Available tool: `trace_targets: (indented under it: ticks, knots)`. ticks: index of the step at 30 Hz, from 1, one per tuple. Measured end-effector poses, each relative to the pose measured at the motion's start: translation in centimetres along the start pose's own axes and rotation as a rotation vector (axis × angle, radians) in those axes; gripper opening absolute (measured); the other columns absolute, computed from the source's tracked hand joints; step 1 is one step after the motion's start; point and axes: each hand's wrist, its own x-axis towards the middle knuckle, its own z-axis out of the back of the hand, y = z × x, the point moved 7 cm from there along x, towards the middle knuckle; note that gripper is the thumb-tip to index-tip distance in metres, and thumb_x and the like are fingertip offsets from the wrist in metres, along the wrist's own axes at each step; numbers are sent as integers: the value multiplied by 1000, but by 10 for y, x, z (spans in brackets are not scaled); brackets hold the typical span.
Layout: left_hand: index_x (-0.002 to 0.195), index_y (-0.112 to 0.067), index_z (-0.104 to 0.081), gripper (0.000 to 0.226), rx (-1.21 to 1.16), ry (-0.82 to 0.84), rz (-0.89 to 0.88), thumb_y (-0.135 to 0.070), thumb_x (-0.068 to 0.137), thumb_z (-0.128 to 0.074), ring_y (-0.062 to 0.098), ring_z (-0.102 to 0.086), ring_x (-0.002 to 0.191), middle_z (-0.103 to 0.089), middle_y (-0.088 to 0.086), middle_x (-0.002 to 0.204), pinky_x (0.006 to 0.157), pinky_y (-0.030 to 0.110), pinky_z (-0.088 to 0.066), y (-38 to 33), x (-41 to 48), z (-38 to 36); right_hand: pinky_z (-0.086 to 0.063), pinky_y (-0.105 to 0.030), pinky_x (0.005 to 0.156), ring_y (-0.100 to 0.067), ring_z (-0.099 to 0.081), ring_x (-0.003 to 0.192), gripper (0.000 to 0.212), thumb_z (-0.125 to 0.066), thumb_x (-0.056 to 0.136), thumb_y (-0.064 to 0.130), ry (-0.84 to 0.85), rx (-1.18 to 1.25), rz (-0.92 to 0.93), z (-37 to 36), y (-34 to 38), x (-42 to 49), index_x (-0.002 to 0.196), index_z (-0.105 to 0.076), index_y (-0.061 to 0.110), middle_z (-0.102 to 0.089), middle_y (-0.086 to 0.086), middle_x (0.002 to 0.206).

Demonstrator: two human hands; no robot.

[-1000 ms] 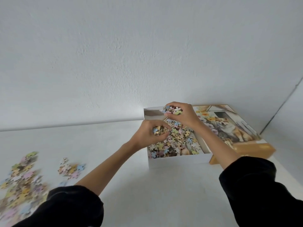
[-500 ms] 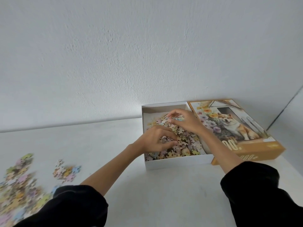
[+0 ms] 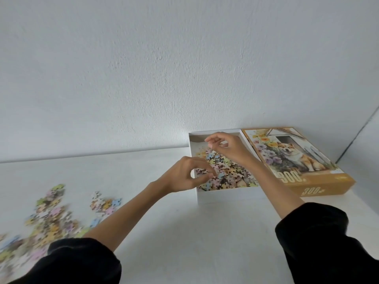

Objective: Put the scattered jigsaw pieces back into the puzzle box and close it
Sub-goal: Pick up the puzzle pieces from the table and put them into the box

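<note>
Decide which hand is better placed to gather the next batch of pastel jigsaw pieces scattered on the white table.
Left, probably. The left hand hovers at the left edge of the white cardboard box, nearest the scattered pastel jigsaw pieces; the right hand is over its far end, farther away.

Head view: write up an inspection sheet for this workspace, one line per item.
Surface: white table.
Job's things: open box part-filled with pieces; lid beside it, picture up; loose pieces on the table's left.
Clutter: nothing seen.
Grippers: left hand and right hand over the box, fingers curled; whether either pinches a piece cannot be told.
Cables: nothing seen.
Surroundings: white wall behind the table.
</note>
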Motion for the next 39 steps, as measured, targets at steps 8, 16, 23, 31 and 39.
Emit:
trace_targets:
  ticks: [8,16,23,31,39]
  knots:
    - [95,-21,-70,16,39,-39,52,-25,88,-57,1,-63,88,-70,-9,96,83,18,-47,-1,-90,57,-44,-19,81,-10,-60,94,16,-61,86,21,55,27,69,-67,77,-5,101,-67,18,-67,1,96]
    - [94,-20,-71,20,106,-101,236,-30,88,-55,0,-63,87,-69,-10,96,81,19,-48,31,-214,126,-42,-24,82,-4,-59,89,13,-59,86,19,168,106,96,-177,153,-11,95,-65,26,-66,3,96]
    - [94,-21,-71,29,157,-167,350,-41,87,-52,-1,-64,86,-70,-10,94,81,19,-50,72,-318,166,-39,-19,83,-12,-53,100,18,-62,85,25,289,9,157,-281,175,-27,102,-64,27,-62,3,101]
    - [111,-34,-60,41,228,-157,495,-61,84,-43,9,-49,117,-50,-6,128,100,43,-40,119,-395,154,-24,-37,106,-14,-35,122,35,-60,83,42,293,-244,109,-338,161,-60,116,-59,31,-48,0,125]
    - [142,-37,-19,99,426,106,324,-83,59,-49,15,0,144,-9,-4,154,116,40,4,82,-406,115,-8,-37,112,-7,-3,140,84,-35,57,90,429,-289,64,-323,163,-129,133,-21,57,-12,15,150]
